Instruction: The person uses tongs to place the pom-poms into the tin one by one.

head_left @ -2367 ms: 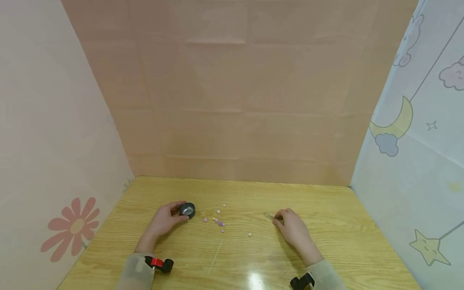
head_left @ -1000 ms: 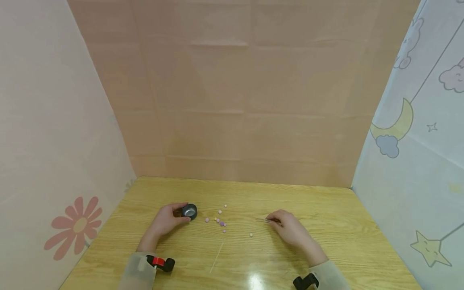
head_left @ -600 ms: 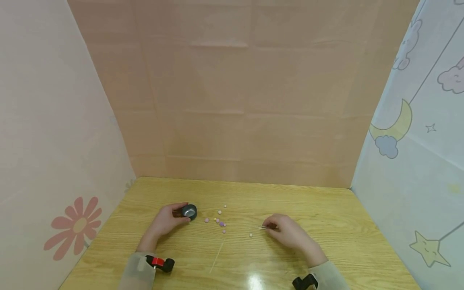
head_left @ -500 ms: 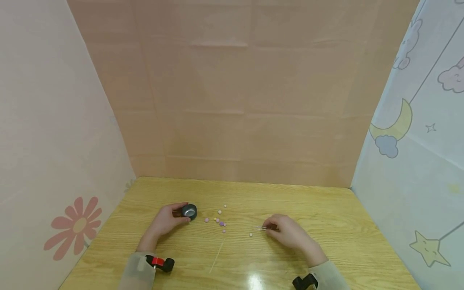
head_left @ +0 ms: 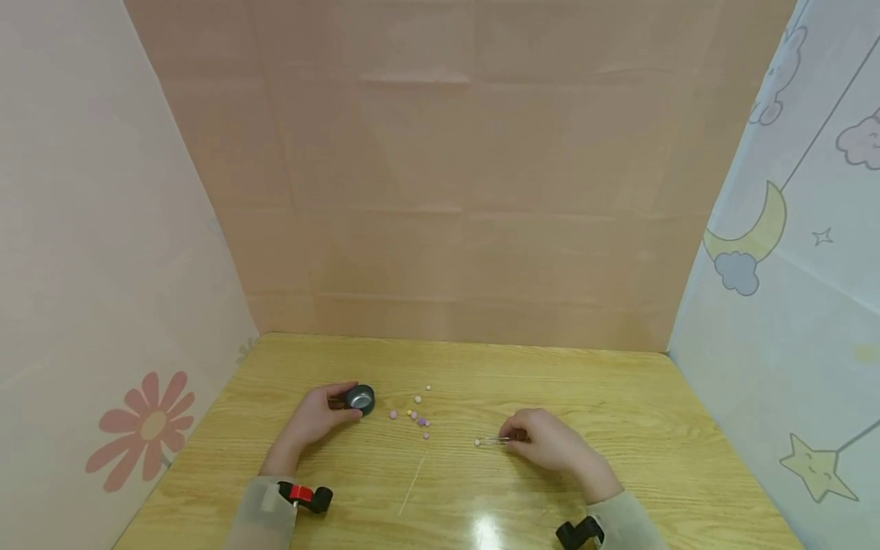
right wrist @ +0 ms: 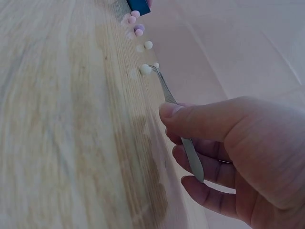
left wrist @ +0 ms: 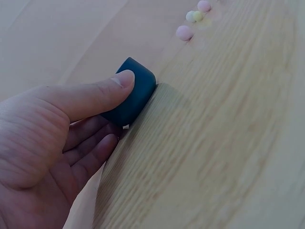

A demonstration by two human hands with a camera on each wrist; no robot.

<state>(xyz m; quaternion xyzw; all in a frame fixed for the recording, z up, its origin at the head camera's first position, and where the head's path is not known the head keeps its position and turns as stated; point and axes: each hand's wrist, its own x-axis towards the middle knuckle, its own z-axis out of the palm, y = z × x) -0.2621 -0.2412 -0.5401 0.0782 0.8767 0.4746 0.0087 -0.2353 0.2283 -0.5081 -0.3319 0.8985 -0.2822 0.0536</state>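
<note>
The right hand point(head_left: 546, 447) pinches thin metal tweezers point(right wrist: 177, 119), and their tips touch one pale bead point(right wrist: 145, 69) lying alone on the wooden table point(head_left: 619, 428), right of the other beads point(head_left: 415, 416). The left hand point(head_left: 312, 418) curls around a small dark cup point(head_left: 360, 397) at the left. I judge the picking step is in hand; next the tips must close gently on the bead and carry it left to the cup.
</note>
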